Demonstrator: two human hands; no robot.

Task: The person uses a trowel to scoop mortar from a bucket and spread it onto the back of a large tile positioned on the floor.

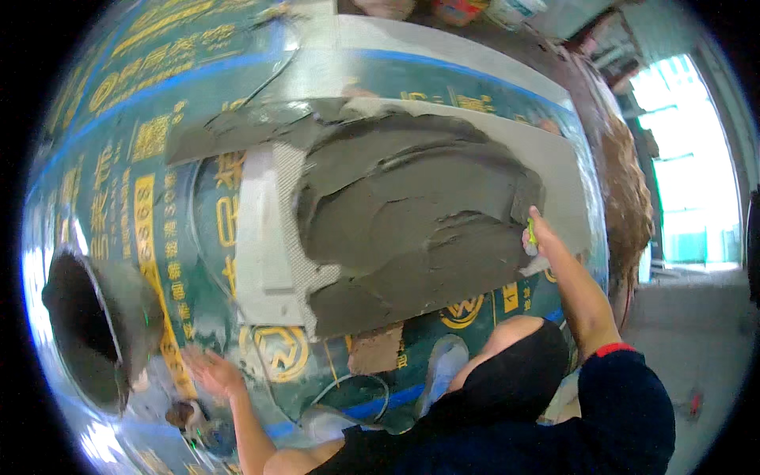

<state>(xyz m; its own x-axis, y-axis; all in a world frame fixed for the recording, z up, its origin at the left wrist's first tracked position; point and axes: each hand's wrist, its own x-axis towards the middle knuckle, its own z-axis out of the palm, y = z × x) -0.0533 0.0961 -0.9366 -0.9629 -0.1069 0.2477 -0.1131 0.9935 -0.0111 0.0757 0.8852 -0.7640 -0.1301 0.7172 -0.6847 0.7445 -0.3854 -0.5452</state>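
My right hand (542, 241) grips the yellow-green handle of a trowel (524, 202), its blade in grey mortar (404, 190). The mortar is spread thickly over a large pale tile (562, 170), whose patterned back shows at the left and right. A narrow strip (202, 138) coated with mortar lies across the tile's upper left. My left hand (214, 370) is held out with fingers apart and nothing in it, right of a mortar-stained bucket (138, 317).
Green printed protective sheeting (222, 245) with blue tape covers the surface under the tile. A cable (380, 396), a small tool (190, 419) and a brown piece (372, 348) lie on it. A rough brown edge (625, 182) borders the right side, beside a bright opening (681, 158).
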